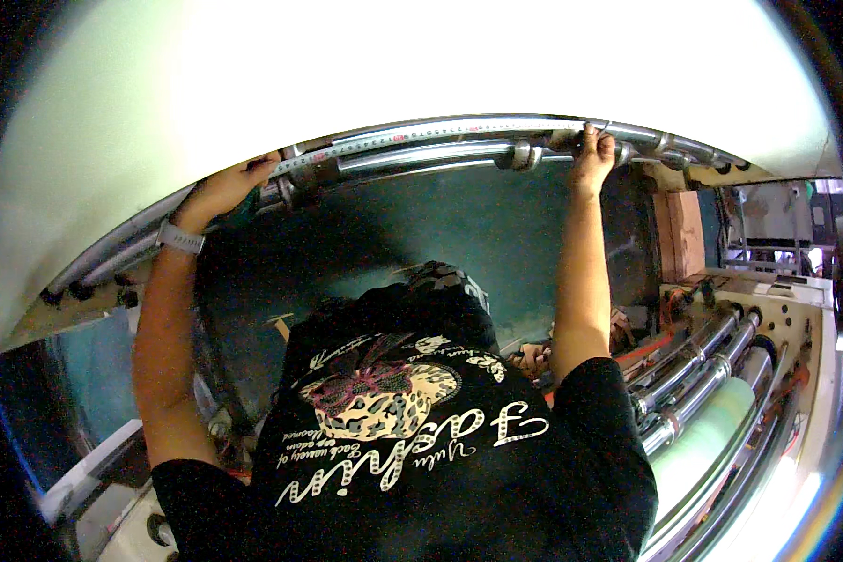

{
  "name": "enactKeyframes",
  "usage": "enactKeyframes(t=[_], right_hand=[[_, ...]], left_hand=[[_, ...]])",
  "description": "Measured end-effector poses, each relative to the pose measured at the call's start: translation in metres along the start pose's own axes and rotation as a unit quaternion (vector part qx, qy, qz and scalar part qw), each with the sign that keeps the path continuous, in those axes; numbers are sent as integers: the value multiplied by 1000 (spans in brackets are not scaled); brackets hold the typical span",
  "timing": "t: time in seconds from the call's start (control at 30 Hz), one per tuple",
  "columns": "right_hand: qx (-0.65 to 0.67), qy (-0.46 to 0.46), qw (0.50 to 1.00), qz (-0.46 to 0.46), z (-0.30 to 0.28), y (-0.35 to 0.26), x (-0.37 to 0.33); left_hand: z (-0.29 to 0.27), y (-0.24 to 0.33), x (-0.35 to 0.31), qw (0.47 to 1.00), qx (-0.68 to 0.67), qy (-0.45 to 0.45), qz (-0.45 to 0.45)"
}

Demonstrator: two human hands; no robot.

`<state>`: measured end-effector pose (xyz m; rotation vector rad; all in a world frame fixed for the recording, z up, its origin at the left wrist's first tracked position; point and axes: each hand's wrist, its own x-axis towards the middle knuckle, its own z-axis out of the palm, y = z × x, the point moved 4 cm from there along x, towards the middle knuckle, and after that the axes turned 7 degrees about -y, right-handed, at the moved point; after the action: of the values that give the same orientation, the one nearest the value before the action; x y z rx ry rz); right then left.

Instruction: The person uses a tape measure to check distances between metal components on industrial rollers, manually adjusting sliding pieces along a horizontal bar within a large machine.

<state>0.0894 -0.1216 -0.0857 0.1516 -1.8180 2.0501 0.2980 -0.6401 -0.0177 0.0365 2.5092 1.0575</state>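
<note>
A white measuring tape (440,129) with red marks stretches along a shiny metal roller shaft, just below the edge of a broad white sheet or panel (421,56). At the tape's left end my left hand (229,190) is closed, its fingertips pressed together by the tape and partly hidden. My right hand (593,164) pinches the tape near its other end, thumb raised against the shaft. Beneath the tape runs a second metal rod (431,156) with dark collars (520,155) on it. A grey watch band (180,237) circles my left wrist.
To the lower right, a machine frame carries several metal rollers (712,375) and a pale green roller (707,436). A brown block (681,234) stands behind it. Orange cable (651,348) hangs near the frame. Dark green floor (496,225) shows under the rods.
</note>
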Motion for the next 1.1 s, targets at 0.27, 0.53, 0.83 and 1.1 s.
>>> enactKeyframes(t=[0.27, 0.53, 0.83, 1.1], right_hand=[[-22, -44, 999, -8, 2, -6, 5], [39, -82, 995, 27, 16, -25, -6], [43, -112, 993, 25, -1, -6, 12], [53, -99, 993, 32, -3, -7, 8]], left_hand=[[0, -3, 0, 995, 27, 33, 87], [-2, -2, 0, 991, 50, 32, 119], [2, -5, 9, 989, 5, 9, 145], [1, -8, 13, 991, 8, 0, 137]])
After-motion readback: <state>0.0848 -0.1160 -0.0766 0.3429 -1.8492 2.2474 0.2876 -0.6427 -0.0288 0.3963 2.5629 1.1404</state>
